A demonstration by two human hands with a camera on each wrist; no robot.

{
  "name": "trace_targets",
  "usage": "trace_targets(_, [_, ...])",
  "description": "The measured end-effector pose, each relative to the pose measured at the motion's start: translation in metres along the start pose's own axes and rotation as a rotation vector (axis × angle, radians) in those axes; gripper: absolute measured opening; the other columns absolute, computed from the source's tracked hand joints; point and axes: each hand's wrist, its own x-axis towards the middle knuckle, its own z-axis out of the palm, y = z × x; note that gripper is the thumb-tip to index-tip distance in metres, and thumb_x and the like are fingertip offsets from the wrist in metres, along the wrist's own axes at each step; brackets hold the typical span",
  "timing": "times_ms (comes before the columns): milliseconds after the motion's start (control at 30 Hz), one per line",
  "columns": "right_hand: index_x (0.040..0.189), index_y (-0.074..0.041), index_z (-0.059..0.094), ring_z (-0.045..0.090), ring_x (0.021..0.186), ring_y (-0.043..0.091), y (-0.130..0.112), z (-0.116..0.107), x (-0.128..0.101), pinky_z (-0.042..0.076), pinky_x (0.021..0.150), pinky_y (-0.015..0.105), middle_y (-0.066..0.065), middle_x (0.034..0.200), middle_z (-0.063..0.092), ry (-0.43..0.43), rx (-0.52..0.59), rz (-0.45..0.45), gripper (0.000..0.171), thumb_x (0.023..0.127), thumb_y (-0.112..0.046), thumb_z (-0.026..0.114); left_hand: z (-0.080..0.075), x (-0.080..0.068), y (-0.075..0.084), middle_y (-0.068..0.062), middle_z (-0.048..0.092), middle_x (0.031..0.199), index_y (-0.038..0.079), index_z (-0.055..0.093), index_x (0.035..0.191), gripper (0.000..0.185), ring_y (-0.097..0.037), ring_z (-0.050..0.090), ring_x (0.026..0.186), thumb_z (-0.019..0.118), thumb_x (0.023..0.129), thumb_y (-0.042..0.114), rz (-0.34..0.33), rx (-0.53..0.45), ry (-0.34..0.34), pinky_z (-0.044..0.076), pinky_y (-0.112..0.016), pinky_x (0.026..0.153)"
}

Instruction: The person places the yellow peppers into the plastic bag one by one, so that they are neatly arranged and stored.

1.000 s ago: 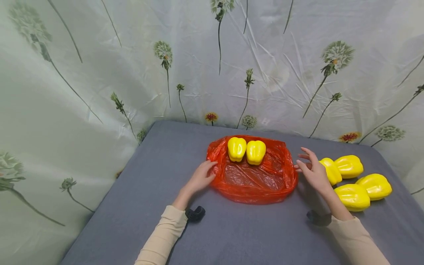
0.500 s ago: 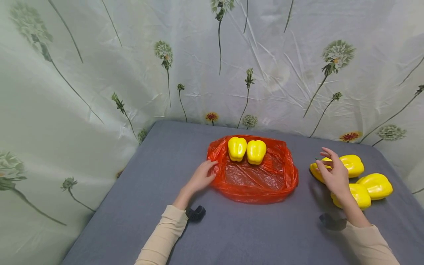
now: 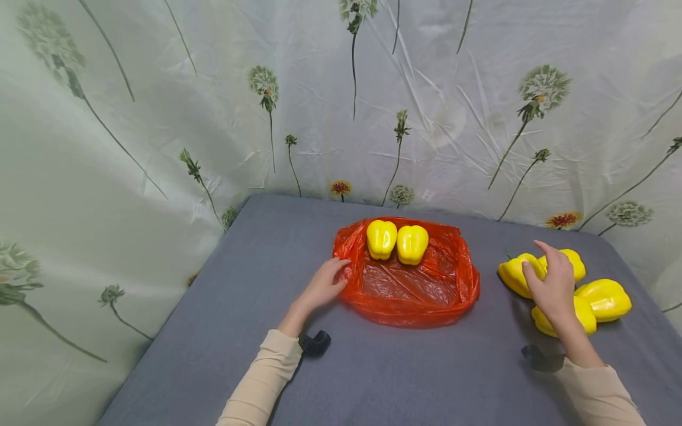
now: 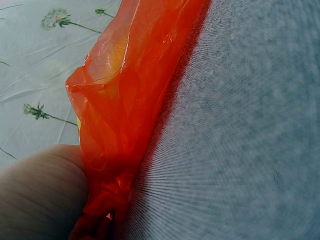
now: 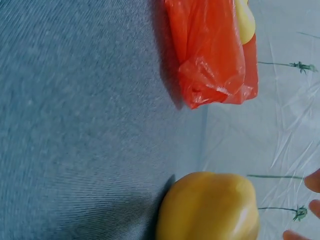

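A red plastic bag (image 3: 410, 310) lies spread wide at its mouth on the grey surface. Two yellow bell peppers, a left one (image 3: 381, 239) and a right one (image 3: 412, 245), sit inside along its far side. My left hand (image 3: 319, 285) grips the bag's left edge; in the left wrist view the thumb (image 4: 42, 195) lies against gathered red plastic (image 4: 125, 115). Over the loose peppers at the right is my right hand (image 3: 556, 287), fingers spread and holding nothing. Nearest its thumb is a yellow bell pepper (image 3: 517, 275), which also shows in the right wrist view (image 5: 210, 207).
More yellow bell peppers lie close together at the right: one behind the hand (image 3: 572, 263), one to its right (image 3: 604, 300) and one partly under it (image 3: 583, 316). A flower-print curtain (image 3: 453, 136) hangs along the back and left of the grey cloth surface (image 3: 256, 254).
My right hand has moved from the bag's right edge rightward to above the loose peppers. The left hand, the bag and the peppers have stayed in place.
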Motion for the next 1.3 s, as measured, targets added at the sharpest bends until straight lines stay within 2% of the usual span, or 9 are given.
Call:
trace_targets(67, [0.134,0.008,0.04,0.032,0.118,0.052,0.004,-0.001,0.0,0.024,0.099,0.064,0.038,0.128,0.041,-0.045,-0.018,0.019,0.048,0.09,-0.008,0.049,0.0,0.0,0.0,-0.023,0.047,0.138,0.001,0.05,0.132,0.047,-0.038,0.042,0.131,0.057,0.087,0.011,0.001,0.001,0.002,0.034,-0.05,0.111])
trace_targets(100, [0.135,0.009,0.038,0.03,0.119,0.053,0.006,-0.001,0.0,0.022,0.1,0.067,0.039,0.129,0.038,-0.07,-0.027,0.031,0.049,0.091,-0.009,0.049,0.0,0.0,0.0,-0.023,0.047,0.139,0.001,0.049,0.132,0.047,-0.038,0.041,0.132,0.057,0.087,0.011,-0.002,0.0,0.002,0.034,-0.05,0.111])
trace_targets(367, [0.143,0.007,0.025,0.023,0.124,0.057,0.013,-0.004,0.003,0.023,0.098,0.072,0.042,0.135,0.026,-0.27,-0.079,0.068,0.058,0.095,-0.019,0.047,0.0,0.0,0.0,-0.023,0.046,0.14,0.002,0.049,0.133,0.047,-0.038,0.04,0.133,0.057,0.087,0.012,-0.005,-0.006,0.003,0.033,-0.05,0.112])
trace_targets(533, [0.145,0.004,0.02,0.025,0.119,0.06,0.016,-0.003,0.011,0.027,0.093,0.074,0.046,0.134,0.022,-0.406,-0.174,0.063,0.064,0.097,-0.029,0.046,-0.001,0.0,0.0,-0.023,0.047,0.139,0.001,0.05,0.132,0.047,-0.038,0.041,0.132,0.057,0.087,0.011,0.001,-0.01,0.007,0.033,-0.051,0.111])
trace_targets(633, [0.145,0.003,0.022,0.027,0.116,0.062,0.019,-0.001,0.013,0.029,0.091,0.073,0.047,0.133,0.022,-0.449,-0.24,0.058,0.065,0.096,-0.031,0.048,0.0,0.0,0.0,-0.022,0.047,0.139,0.001,0.049,0.132,0.047,-0.037,0.041,0.132,0.057,0.087,0.011,-0.003,0.0,-0.003,0.033,-0.049,0.112])
trace_targets(800, [0.144,0.003,0.027,0.028,0.115,0.06,0.019,0.001,0.014,0.03,0.091,0.072,0.046,0.132,0.024,-0.473,-0.305,0.045,0.063,0.095,-0.031,0.05,0.0,0.001,-0.001,-0.021,0.048,0.139,0.002,0.049,0.133,0.046,-0.036,0.041,0.132,0.056,0.088,0.012,-0.005,-0.003,-0.004,0.034,-0.049,0.112])
trace_targets(1067, [0.142,0.004,0.03,0.032,0.112,0.058,0.02,-0.001,0.011,0.033,0.089,0.071,0.046,0.127,0.03,-0.469,-0.34,-0.006,0.068,0.087,-0.019,0.062,-0.001,0.0,0.001,-0.02,0.047,0.14,0.002,0.049,0.133,0.046,-0.035,0.041,0.133,0.056,0.088,0.012,-0.014,-0.013,-0.007,0.034,-0.05,0.111])
trace_targets(1300, [0.13,0.005,0.043,0.036,0.111,0.056,0.02,0.0,0.006,0.035,0.087,0.07,0.042,0.124,0.038,-0.389,-0.313,-0.022,0.054,0.087,-0.02,0.063,0.0,0.001,0.001,-0.024,0.048,0.138,0.0,0.05,0.131,0.047,-0.039,0.041,0.131,0.057,0.086,0.01,0.008,-0.005,0.013,0.033,-0.05,0.112])
